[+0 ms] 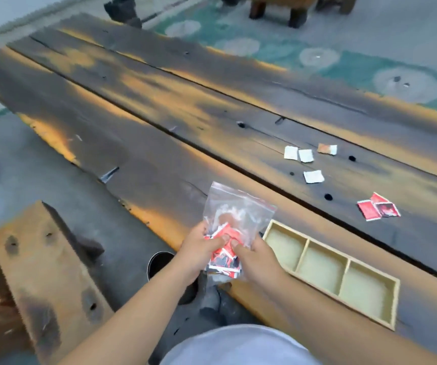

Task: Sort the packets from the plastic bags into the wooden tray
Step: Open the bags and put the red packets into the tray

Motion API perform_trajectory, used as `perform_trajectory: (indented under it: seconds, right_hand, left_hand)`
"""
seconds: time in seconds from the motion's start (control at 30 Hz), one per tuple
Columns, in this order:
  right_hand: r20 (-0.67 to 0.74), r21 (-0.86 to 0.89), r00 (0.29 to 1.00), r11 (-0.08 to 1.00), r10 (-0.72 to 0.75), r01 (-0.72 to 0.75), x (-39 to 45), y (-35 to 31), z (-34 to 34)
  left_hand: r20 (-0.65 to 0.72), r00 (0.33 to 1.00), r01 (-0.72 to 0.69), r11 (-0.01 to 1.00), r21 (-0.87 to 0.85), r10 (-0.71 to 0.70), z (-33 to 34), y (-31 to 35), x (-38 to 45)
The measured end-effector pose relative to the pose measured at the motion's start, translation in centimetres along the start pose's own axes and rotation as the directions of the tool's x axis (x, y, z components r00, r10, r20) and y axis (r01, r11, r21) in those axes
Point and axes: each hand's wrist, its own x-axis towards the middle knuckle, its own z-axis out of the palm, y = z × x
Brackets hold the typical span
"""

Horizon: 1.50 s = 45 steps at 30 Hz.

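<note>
A clear zip plastic bag (238, 209) with several red and white packets inside is held over the table's near edge. My left hand (200, 248) grips its lower left side and my right hand (254, 255) grips its lower right side, thumbs pressed on the packets. Just to the right lies the wooden tray (301, 255) with three compartments, all holding nothing. Loose white packets (305, 155) and one orange-white packet (327, 148) lie farther out on the table. Red packets (378, 206) lie in a small pile at the right.
The long dark wooden table (159, 106) has a gap running between its planks. A wooden bench (41, 262) stands at the lower left. A dark round bin (159, 262) sits on the floor below the table edge. A green rug (343, 61) lies beyond.
</note>
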Motion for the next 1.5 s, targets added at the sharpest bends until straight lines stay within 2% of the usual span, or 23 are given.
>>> perform_trajectory:
  seconds: [0.13, 0.3, 0.47, 0.57, 0.67, 0.77, 0.9, 1.03, 1.13, 1.33, 1.4, 1.5]
  right_hand:
    - [-0.125, 0.089, 0.985, 0.990, 0.118, -0.107, 3.5, 0.0, 3.1]
    - [-0.252, 0.208, 0.914, 0.940, 0.317, -0.269, 8.0, -0.5, 6.8]
    - [-0.281, 0.326, 0.877, 0.898, 0.389, -0.294, 11.6, -0.8, 9.6]
    - [-0.272, 0.352, 0.832, 0.855, 0.484, -0.382, 13.6, -0.1, 10.2]
    - [-0.286, 0.252, 0.765, 0.816, 0.577, -0.521, 14.6, 1.6, 9.6]
    - [-0.369, 0.112, 0.733, 0.810, 0.571, -0.575, 15.2, 1.9, 8.3]
    - [-0.475, 0.003, 0.773, 0.879, 0.421, -0.476, 17.3, 0.5, 6.9]
    - [-0.448, -0.185, 0.860, 0.916, 0.244, -0.356, 20.1, -1.2, 6.2]
    - [-0.372, -0.331, 0.886, 0.853, 0.276, -0.404, 21.4, -1.5, 5.4]
    - [-0.253, -0.384, 0.921, 0.842, 0.298, -0.378, 21.6, -1.5, 4.4]
    - [-0.189, -0.359, 0.939, 0.870, 0.287, -0.338, 21.1, -2.0, 4.3]
    - [-0.109, -0.300, 0.964, 0.916, 0.243, -0.265, 19.2, -3.7, 4.0]
  left_hand:
    - [0.123, 0.991, 0.034, 0.987, 0.158, -0.054, -2.9, 0.3, 5.8]
    - [0.184, 0.981, 0.007, 0.962, 0.274, -0.060, -5.5, 0.4, 11.1]
    - [0.205, 0.973, 0.035, 0.946, 0.323, -0.106, -7.9, 0.1, 15.5]
    - [0.268, 0.951, 0.068, 0.948, 0.311, -0.156, -8.8, 0.1, 17.9]
    - [0.316, 0.924, 0.060, 0.896, 0.440, -0.216, -9.3, -0.4, 20.4]
    - [0.267, 0.937, 0.068, 0.867, 0.493, -0.225, -9.1, -0.1, 22.3]
    - [0.234, 0.951, 0.062, 0.864, 0.499, -0.203, -8.2, 1.3, 24.5]
    - [0.265, 0.956, -0.068, 0.784, 0.617, -0.126, -6.8, 2.3, 26.6]
    - [0.312, 0.948, -0.200, 0.643, 0.739, -0.064, -6.0, 2.5, 27.4]
    - [0.372, 0.928, -0.291, 0.554, 0.780, -0.036, -6.8, 2.2, 27.0]
    - [0.371, 0.928, -0.284, 0.583, 0.761, -0.034, -7.3, 2.4, 26.2]
    - [0.334, 0.942, -0.194, 0.759, 0.622, -0.032, -7.7, 3.4, 24.7]
